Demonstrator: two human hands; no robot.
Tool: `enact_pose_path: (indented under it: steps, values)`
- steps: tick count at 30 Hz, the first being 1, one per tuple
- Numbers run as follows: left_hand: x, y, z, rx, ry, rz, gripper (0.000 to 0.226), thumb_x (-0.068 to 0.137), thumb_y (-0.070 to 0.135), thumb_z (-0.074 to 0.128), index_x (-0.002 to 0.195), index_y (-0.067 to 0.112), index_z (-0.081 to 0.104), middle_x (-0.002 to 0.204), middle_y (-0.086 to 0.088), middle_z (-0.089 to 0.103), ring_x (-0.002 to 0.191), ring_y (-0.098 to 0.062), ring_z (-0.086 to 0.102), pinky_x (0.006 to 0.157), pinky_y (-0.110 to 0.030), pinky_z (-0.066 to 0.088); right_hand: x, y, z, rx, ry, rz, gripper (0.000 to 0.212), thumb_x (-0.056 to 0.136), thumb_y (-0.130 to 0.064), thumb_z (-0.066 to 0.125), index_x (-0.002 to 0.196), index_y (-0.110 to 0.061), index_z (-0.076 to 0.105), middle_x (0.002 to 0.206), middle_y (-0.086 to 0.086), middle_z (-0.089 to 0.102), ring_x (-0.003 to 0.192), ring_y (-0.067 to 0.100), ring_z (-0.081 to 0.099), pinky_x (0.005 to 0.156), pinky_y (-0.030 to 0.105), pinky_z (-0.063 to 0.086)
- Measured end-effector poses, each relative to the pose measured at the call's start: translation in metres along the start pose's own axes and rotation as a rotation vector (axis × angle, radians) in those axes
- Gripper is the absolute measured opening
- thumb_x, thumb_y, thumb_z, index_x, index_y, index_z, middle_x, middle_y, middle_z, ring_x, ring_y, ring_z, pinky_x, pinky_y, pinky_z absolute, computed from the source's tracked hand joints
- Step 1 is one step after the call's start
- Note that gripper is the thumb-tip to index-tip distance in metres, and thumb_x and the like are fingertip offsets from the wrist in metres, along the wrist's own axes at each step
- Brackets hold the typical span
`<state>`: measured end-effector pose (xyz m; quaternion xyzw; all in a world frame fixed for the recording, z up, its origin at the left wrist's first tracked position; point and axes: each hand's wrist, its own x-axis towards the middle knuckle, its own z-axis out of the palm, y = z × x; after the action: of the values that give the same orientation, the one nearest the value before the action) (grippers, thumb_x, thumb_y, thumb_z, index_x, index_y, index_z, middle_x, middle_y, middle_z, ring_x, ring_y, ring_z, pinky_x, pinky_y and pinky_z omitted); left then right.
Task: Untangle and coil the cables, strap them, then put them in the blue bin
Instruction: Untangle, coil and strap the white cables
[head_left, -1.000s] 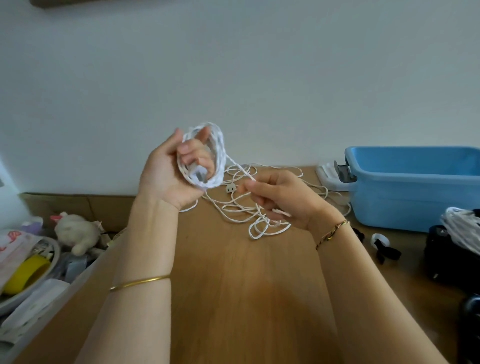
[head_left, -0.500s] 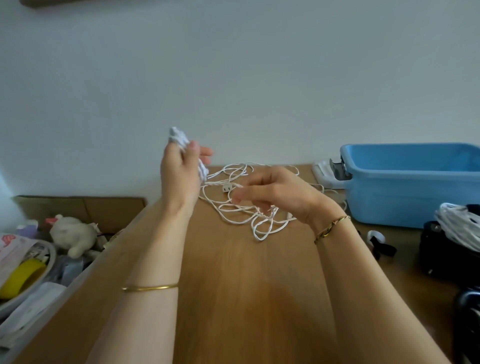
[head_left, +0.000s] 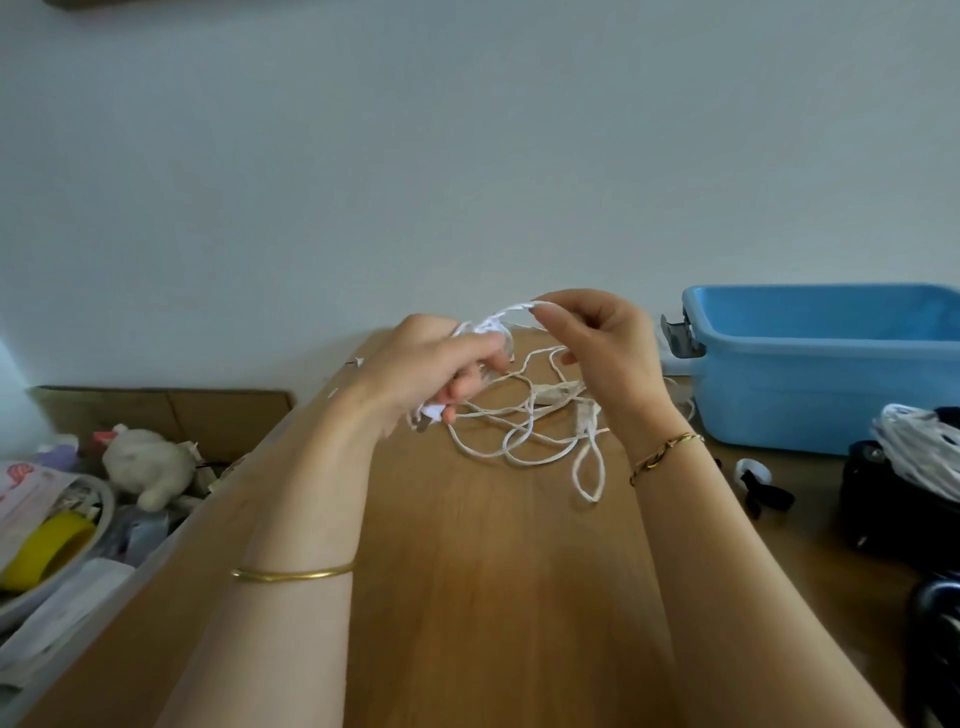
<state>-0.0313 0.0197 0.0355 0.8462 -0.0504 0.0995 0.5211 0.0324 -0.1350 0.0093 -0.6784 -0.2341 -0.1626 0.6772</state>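
Left fingers (head_left: 470, 387) clutch the coil (head_left: 485, 328) while right fingers (head_left: 553, 312) pinch the seemingly light, limp cable (head_left: 514, 309), best held close beside them.

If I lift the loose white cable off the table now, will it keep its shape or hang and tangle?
Probably floppy: the white cable lies in limp, crossing loops on the table and curves freely between the right hand and the left hand. It looks thin, so likely light. The crossed loops may snag when pulled up.

One left hand (head_left: 431, 364), one right hand (head_left: 602, 348), one blue bin (head_left: 810, 410) at three o'clock, one plush toy (head_left: 145, 462) at nine.
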Motion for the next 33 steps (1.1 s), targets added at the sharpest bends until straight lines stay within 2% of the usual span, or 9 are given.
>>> enact_pose_path:
  steps: [6,11,13,15,19,22,24,28,33]
  values:
    - [0.004,0.0,-0.011,-0.887,-0.167,-0.161,0.028,0.079,0.029,0.052,0.074,0.006,0.067,0.036,0.01,0.031,0.03,-0.003,0.028,0.035,-0.013,0.032,-0.008,0.015,0.011,-0.016,-0.146,0.121,0.018,0.095,-0.017,0.054,0.099,-0.018,0.071,0.053,-0.006,0.035,0.046,0.003,0.034,0.054,0.027,0.045]
    - [0.009,-0.009,-0.027,-1.378,-0.079,-0.051,0.031,0.086,0.031,0.05,0.084,0.003,0.064,0.044,0.01,0.042,0.039,-0.002,0.038,0.048,-0.011,0.039,-0.014,0.017,0.023,-0.072,-0.391,0.222,0.022,0.098,-0.015,0.047,0.1,-0.009,0.069,0.059,0.004,0.04,0.045,0.005,0.038,0.05,0.022,0.047]
    - [0.012,-0.01,-0.032,-1.428,0.035,0.054,0.034,0.095,0.029,0.043,0.093,-0.001,0.06,0.053,0.008,0.049,0.046,-0.003,0.044,0.057,-0.016,0.047,-0.02,0.014,0.032,-0.126,-0.511,0.232,0.025,0.098,-0.015,0.047,0.086,-0.014,0.069,0.065,0.016,0.051,0.049,0.011,0.044,0.049,0.021,0.048]
    - [0.015,-0.013,-0.033,-1.377,0.154,0.138,0.03,0.101,0.026,0.036,0.098,0.002,0.054,0.063,0.004,0.059,0.054,-0.006,0.051,0.067,-0.024,0.054,-0.024,0.008,0.039,-0.145,-0.613,0.23,0.026,0.098,-0.014,0.047,0.081,-0.017,0.066,0.069,0.021,0.055,0.047,0.013,0.047,0.047,0.018,0.046]
    - [0.02,-0.017,-0.024,-1.13,0.355,0.193,0.024,0.104,0.025,0.034,0.106,0.006,0.049,0.08,0.0,0.068,0.068,-0.006,0.06,0.077,-0.035,0.056,-0.027,-0.005,0.043,-0.221,-0.779,0.213,0.025,0.097,-0.01,0.046,0.115,-0.005,0.062,0.058,0.006,0.054,0.044,0.011,0.044,0.049,0.016,0.042]
    - [0.02,-0.014,-0.015,-0.904,0.494,0.255,0.02,0.103,0.019,0.037,0.093,0.01,0.051,0.085,-0.004,0.068,0.07,-0.007,0.065,0.087,-0.039,0.054,-0.026,-0.016,0.039,-0.203,-0.877,0.263,0.021,0.095,-0.005,0.048,0.111,-0.001,0.061,0.061,0.01,0.059,0.038,0.006,0.049,0.048,0.015,0.044]
    - [0.019,-0.015,-0.01,-0.637,0.557,0.31,0.015,0.102,0.015,0.04,0.092,0.013,0.05,0.085,-0.004,0.067,0.07,-0.007,0.064,0.077,-0.03,0.054,-0.025,-0.023,0.035,-0.228,-0.9,0.265,0.016,0.092,-0.003,0.052,0.104,-0.003,0.063,0.063,0.011,0.061,0.042,0.006,0.053,0.051,0.015,0.047]
    - [0.02,-0.023,-0.003,0.135,0.541,0.287,0.01,0.099,0.014,0.045,0.098,0.011,0.054,0.078,0.008,0.063,0.06,0.006,0.056,0.061,-0.008,0.04,-0.02,-0.032,0.029,-0.372,-0.773,0.181,0.01,0.086,-0.003,0.058,0.083,-0.007,0.067,0.063,0.007,0.063,0.045,0.004,0.054,0.05,0.016,0.047]
    - [0.018,-0.022,-0.009,0.498,0.271,0.093,0.02,0.094,0.027,0.047,0.089,0.008,0.05,0.077,-0.001,0.064,0.073,-0.021,0.057,0.069,-0.03,0.04,-0.007,-0.028,0.023,-0.617,-0.378,-0.072,0.016,0.078,-0.009,0.061,0.079,-0.021,0.071,0.069,-0.006,0.06,0.069,0.015,0.057,0.066,0.033,0.051]
